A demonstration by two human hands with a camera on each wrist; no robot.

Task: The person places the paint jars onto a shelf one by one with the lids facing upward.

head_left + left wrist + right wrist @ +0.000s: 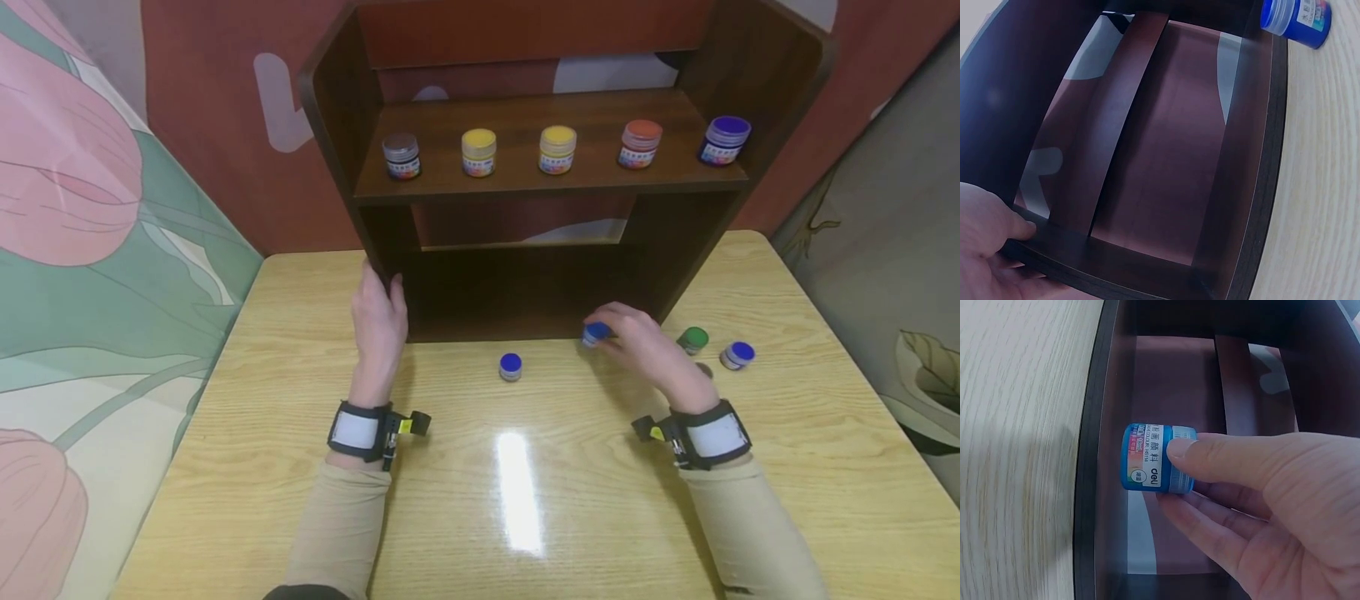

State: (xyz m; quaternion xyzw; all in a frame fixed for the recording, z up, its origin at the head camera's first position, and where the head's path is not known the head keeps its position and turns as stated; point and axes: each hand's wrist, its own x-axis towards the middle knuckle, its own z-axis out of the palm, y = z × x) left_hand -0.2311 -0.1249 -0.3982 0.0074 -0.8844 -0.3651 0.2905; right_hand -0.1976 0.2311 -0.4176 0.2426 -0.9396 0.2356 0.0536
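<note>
The right hand (pixel 643 347) has its grip closed around a light-blue jar (pixel 1141 456), with the thumb on one side of the cap and the fingers on the opposite side. This jar is located at the front of the lower compartment of a dark wooden shelf (pixel 352 125), toward the right end, base facing down; whether it touches the bottom board cannot be determined. The left hand (pixel 379 321) has its grip clasped on the left side panel of the shelf, thumb on the inner face, fingers on the outer face. The upper board carries five upright jars in a spaced row, left to right: brown jar (pixel 402 156), first yellow jar (pixel 478 152), second yellow jar (pixel 557 150), red jar (pixel 640 144) and purple-blue jar (pixel 724 141). On the counter (pixel 442 508), a small blue jar (pixel 511 367) stands in front of the shelf, between the hands. A green jar (pixel 693 339) and a dark-blue jar (pixel 738 355) stand right of the right hand; a greyish item (pixel 704 370) beside its wrist is partly hidden.
</note>
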